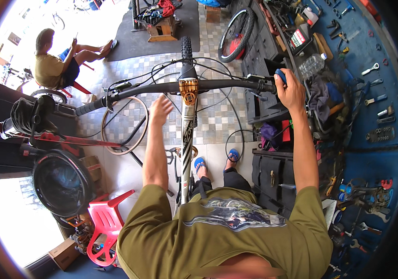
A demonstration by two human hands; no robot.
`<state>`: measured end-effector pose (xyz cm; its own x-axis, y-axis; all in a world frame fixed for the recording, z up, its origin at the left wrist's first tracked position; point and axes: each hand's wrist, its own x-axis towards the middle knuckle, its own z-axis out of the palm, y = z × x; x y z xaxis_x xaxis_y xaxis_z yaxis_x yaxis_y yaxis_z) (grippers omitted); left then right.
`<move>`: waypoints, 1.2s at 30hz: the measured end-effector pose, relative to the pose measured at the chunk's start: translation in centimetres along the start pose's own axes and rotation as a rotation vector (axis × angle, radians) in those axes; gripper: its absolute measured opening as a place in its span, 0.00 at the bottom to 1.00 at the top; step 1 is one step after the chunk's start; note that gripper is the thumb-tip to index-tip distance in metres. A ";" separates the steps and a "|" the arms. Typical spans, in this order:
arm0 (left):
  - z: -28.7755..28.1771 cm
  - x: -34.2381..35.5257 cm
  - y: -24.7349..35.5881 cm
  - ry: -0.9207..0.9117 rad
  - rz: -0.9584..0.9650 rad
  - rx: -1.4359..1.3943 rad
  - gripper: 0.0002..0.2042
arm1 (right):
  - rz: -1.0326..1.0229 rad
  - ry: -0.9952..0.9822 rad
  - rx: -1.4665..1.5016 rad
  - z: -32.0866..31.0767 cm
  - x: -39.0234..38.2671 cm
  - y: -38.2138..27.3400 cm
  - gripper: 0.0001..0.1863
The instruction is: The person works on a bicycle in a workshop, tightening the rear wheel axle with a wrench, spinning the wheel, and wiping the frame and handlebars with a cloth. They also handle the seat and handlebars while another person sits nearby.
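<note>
A bicycle stands in front of me, with its black handlebar (157, 88) across the view and a gold stem (189, 90) at the middle. My right hand (291, 90) is closed at the bar's right end, around a small blue object (280, 76) whose kind I cannot make out. Below the bar, left of the stem, my left hand (161, 109) hangs in the air, slightly blurred, fingers loosely stretched and nothing visible in it. Brake levers and cables (208, 63) run along the bar. The pale frame tube (188, 135) extends back toward me.
On the right, a cluttered bench holds a plastic bottle (313, 65), beside a blue tool board (375, 139). A loose wheel (237, 35) leans against dark drawers. At left are a repair stand arm (69, 139), a tyre (63, 182), a pink chair (107, 218) and a seated person (52, 60).
</note>
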<state>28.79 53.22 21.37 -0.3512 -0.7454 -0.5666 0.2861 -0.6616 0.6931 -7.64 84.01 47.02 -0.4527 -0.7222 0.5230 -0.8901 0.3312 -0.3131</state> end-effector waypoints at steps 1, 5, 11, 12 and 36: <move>-3.3 -0.8 1.7 0.042 0.131 -0.059 0.22 | -0.010 0.005 0.013 0.1 0.5 -0.4 0.16; -12.1 -5.7 10.9 0.295 0.754 -0.218 0.04 | 0.070 0.012 0.083 0.3 0.5 1.4 0.18; -8.5 -16.7 22.8 0.409 1.477 0.316 0.10 | 0.243 0.322 0.352 1.0 -0.8 4.2 0.19; -9.5 -17.9 25.0 0.617 1.504 0.653 0.14 | 0.284 0.349 0.552 1.4 -0.5 4.3 0.18; 13.8 -8.2 14.1 0.022 1.205 2.084 0.39 | 1.166 0.494 -0.985 -27.2 -53.8 3.9 0.21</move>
<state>23.36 51.14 41.93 -0.7658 -0.5898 0.2563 -0.6234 0.7788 -0.0704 11.77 140.67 39.25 -0.6745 0.3856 0.6296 0.3398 0.9192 -0.1990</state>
